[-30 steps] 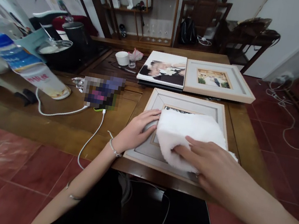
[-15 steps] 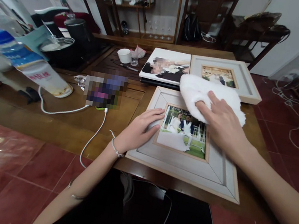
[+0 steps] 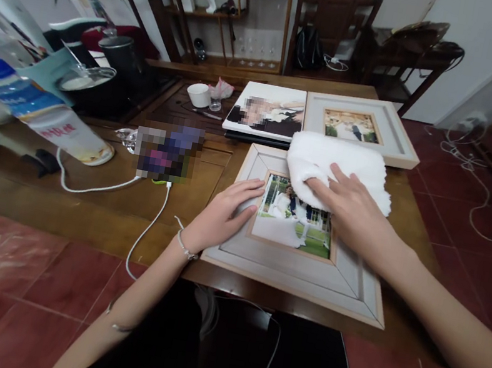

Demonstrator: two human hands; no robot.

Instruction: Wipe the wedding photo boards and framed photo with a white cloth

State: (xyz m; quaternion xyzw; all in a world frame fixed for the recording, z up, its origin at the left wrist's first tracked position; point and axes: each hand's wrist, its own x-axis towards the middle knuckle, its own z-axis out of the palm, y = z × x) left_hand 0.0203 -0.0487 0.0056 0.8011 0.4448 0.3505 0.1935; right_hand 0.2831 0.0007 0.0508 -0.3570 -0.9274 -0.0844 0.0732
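Observation:
A light grey picture frame [image 3: 234, 252] with a pale wood edge lies face up near the table's front edge. Inside it is a wedding photo [image 3: 282, 232] of two people seated outdoors. My left hand [image 3: 229, 213] rests flat on the frame's left side, fingers stretched out, fingertips by the photo's edge. Under my right hand [image 3: 354, 206] is a fluffy white cloth [image 3: 341, 156], gripped and pressed against the frame's far part. The cloth covers the photo's upper edge and part of the couple. Some right-hand fingers are hidden in the cloth's folds.
Behind lie a second framed photo [image 3: 402, 132] and a white-edged photo panel [image 3: 272, 103]. To the left are a blurred-out object with a white cable [image 3: 160, 210], a blue-capped bottle [image 3: 54, 122], a white cup [image 3: 199, 94] and a black pot [image 3: 88, 93].
My right hand has slid the cloth toward me over the photo, hiding more of the couple. My left hand stays on the frame. The whole view has shifted slightly.

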